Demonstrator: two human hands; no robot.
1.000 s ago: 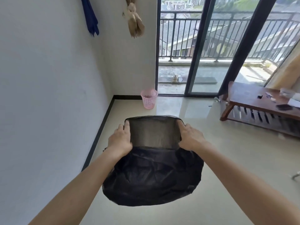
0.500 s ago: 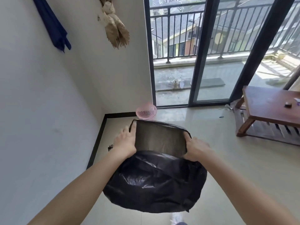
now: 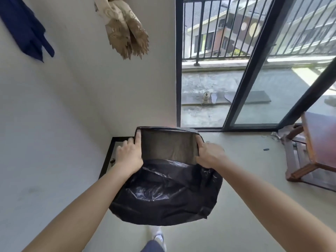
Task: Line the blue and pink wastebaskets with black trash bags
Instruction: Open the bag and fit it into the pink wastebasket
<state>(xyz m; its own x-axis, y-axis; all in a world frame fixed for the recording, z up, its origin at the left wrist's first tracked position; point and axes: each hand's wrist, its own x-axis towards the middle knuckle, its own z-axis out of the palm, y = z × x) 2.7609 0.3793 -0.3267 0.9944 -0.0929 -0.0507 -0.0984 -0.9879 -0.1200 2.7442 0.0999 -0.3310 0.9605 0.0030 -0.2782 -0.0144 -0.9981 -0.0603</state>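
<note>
A black trash bag (image 3: pixel 163 193) hangs in the air in front of me, its mouth stretched open into a rectangle. My left hand (image 3: pixel 130 155) grips the left edge of the mouth, and my right hand (image 3: pixel 209 154) grips the right edge. The bag's body billows below my hands. The pink wastebasket is hidden behind the held bag, in the corner by the glass door. No blue wastebasket is in view.
A white wall (image 3: pixel 45 133) runs close on the left, with a black skirting (image 3: pixel 107 157) at the floor. Sliding glass doors (image 3: pixel 254 79) stand ahead. A wooden bench table (image 3: pixel 312 146) is at the right. My foot (image 3: pixel 159 237) shows below the bag.
I have walked toward the corner. The pink wastebasket, visible beyond the bag earlier, is now covered by the open bag. Both hands keep their grip on the bag's mouth.
</note>
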